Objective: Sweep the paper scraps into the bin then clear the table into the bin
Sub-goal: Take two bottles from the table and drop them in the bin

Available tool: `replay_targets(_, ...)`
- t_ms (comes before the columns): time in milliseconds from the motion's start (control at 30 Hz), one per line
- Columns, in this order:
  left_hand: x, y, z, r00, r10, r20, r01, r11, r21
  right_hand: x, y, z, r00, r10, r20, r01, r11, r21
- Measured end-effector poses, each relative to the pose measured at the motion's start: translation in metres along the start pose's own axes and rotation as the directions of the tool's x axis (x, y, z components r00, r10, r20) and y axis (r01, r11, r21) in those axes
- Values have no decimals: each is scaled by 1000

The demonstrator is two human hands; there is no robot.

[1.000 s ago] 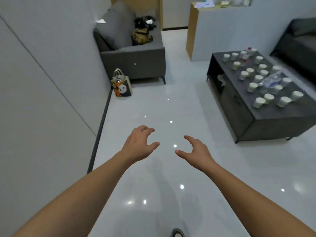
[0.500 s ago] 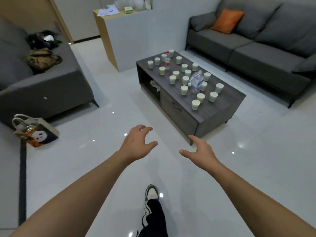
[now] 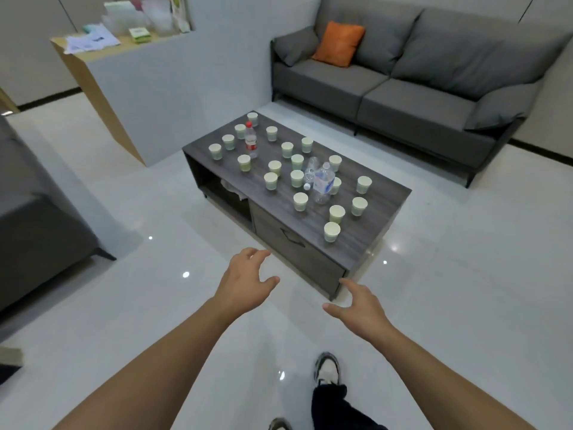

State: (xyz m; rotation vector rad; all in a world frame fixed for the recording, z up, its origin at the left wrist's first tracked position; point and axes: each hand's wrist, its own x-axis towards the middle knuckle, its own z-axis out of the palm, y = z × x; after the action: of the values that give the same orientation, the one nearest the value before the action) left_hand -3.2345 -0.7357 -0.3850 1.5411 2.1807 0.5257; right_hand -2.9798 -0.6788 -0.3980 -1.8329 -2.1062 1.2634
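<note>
Risk, cups: many paper cups (image 3: pixel 300 201) stand upright and close together on the desk (image 3: pixel 375 225); a broad sweep could tip them off the far edge onto the floor, and whether any hold liquid cannot be told.
Risk, bottles: a clear bottle (image 3: pixel 323 185) stands among the cups and a red-capped bottle (image 3: pixel 250 144) nearer the far end; if knocked they would likely roll and take cups with them.
Risk, bin: no bin shows, and no paper scraps can be made out, so clearing cannot start until both are found.
Left hand (image 3: pixel 245 282): stretched forward over the floor, short of the desk's near corner, fingers (image 3: pixel 259 252) spread and loosely bent, holding nothing.
Right hand (image 3: pixel 361 307): forward beside the desk's near corner, thumb out, fingers relaxed and empty.
Stance: one shoe (image 3: pixel 327 369) forward on the glossy floor.
</note>
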Motion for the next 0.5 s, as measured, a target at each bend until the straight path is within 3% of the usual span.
replay_targets(300, 163, -27, -30, 999, 37, 36, -40, 996, 86, 163, -60, -4, 1000, 12, -7, -11, 994, 113)
replay_targets(500, 288, -34, -65, 998, -37, 47, 34, 997, 65, 286, -110, -28, 998, 63, -4, -61, 986, 155)
